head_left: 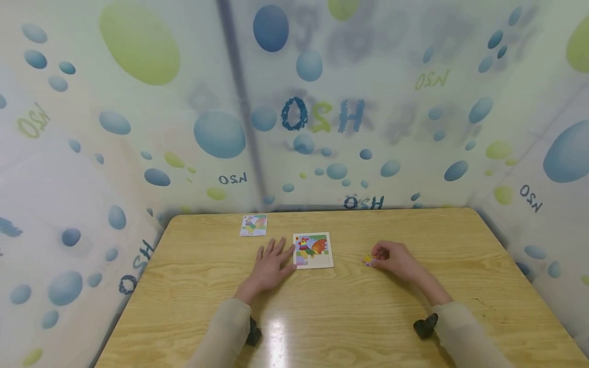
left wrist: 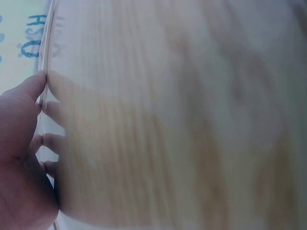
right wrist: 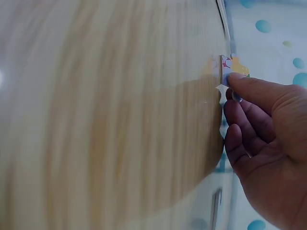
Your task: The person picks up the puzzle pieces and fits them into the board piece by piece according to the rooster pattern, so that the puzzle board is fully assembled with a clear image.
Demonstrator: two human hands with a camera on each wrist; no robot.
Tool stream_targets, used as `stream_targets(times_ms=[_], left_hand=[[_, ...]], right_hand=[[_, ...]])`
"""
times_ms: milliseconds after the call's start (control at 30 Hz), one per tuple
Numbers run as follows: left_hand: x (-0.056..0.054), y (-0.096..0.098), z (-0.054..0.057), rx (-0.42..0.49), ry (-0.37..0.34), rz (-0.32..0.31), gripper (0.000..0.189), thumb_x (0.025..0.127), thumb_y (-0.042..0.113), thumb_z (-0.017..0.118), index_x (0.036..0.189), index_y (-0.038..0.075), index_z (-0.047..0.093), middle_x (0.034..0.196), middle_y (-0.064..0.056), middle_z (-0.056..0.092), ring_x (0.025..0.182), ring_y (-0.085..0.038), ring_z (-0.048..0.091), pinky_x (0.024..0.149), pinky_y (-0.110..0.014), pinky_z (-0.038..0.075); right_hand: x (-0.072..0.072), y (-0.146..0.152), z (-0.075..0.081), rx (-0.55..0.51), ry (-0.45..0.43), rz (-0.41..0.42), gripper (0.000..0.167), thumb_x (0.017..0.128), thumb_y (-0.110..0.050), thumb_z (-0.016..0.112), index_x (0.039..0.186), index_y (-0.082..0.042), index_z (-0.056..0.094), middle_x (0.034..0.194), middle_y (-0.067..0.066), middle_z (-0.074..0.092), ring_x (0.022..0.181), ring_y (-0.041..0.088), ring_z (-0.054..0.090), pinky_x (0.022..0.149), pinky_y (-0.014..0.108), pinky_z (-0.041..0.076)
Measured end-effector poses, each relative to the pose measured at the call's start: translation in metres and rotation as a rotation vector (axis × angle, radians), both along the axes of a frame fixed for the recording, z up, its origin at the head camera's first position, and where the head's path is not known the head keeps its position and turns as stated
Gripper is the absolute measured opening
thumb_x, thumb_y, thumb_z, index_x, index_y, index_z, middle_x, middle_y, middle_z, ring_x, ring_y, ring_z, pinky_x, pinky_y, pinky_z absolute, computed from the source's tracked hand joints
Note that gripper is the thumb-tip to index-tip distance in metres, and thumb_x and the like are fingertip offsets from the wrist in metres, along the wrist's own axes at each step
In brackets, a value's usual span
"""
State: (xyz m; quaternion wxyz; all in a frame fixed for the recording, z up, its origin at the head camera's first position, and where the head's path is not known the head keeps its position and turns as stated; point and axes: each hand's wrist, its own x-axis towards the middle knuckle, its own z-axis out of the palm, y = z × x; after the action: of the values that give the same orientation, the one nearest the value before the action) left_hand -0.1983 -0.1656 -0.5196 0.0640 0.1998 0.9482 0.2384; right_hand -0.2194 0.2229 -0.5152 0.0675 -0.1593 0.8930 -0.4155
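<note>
A square jigsaw puzzle (head_left: 315, 261) in a white frame lies on the wooden table, showing a colourful rooster, with a pale bare patch along its lower right. My left hand (head_left: 270, 267) rests flat on the table with fingers spread, its thumb and forefinger at the puzzle's left edge. To the right of the puzzle, my right hand (head_left: 393, 259) pinches a small yellow and purple puzzle piece (head_left: 367, 260) between thumb and fingers. In the right wrist view the piece (right wrist: 236, 68) stands tilted up from the tabletop, its lower part hidden by the thumb.
A paper picture card (head_left: 253, 225) of the same rooster lies behind my left hand, near the table's back edge. The wooden table (head_left: 349, 317) meets a patterned fabric wall (head_left: 395, 128) at the back and sides.
</note>
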Motion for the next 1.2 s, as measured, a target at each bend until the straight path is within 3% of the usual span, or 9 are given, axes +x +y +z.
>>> stream_targets(times_ms=[467, 800, 1200], left_hand=[[-0.001, 0.0, -0.003, -0.007, 0.007, 0.0, 0.059, 0.106, 0.039, 0.055, 0.156, 0.012, 0.044, 0.166, -0.021, 0.023, 0.153, -0.048, 0.011, 0.118, -0.07, 0.004], [-0.004, 0.0, -0.005, -0.021, 0.002, 0.017, 0.059, 0.105, 0.041, 0.055, 0.157, 0.014, 0.044, 0.167, -0.019, 0.023, 0.154, -0.045, 0.009, 0.119, -0.067, 0.003], [-0.004, -0.003, -0.01, 0.022, 0.024, -0.011, 0.061, 0.106, 0.042, 0.053, 0.157, 0.01, 0.043, 0.166, -0.023, 0.023, 0.153, -0.049, 0.009, 0.117, -0.07, 0.001]], right_hand=[[-0.003, -0.066, 0.0, -0.142, -0.034, -0.003, 0.014, 0.09, -0.01, 0.08, 0.097, -0.006, 0.068, 0.092, 0.001, 0.068, 0.086, 0.017, 0.063, 0.078, 0.03, 0.054], [-0.01, -0.116, -0.007, -0.174, -0.069, -0.015, 0.01, 0.092, -0.006, 0.077, 0.097, -0.008, 0.069, 0.091, 0.0, 0.067, 0.085, 0.016, 0.061, 0.078, 0.032, 0.052], [-0.012, -0.134, -0.011, -0.188, -0.037, 0.027, 0.012, 0.089, -0.006, 0.079, 0.094, -0.007, 0.069, 0.087, -0.001, 0.067, 0.079, 0.015, 0.058, 0.071, 0.028, 0.048]])
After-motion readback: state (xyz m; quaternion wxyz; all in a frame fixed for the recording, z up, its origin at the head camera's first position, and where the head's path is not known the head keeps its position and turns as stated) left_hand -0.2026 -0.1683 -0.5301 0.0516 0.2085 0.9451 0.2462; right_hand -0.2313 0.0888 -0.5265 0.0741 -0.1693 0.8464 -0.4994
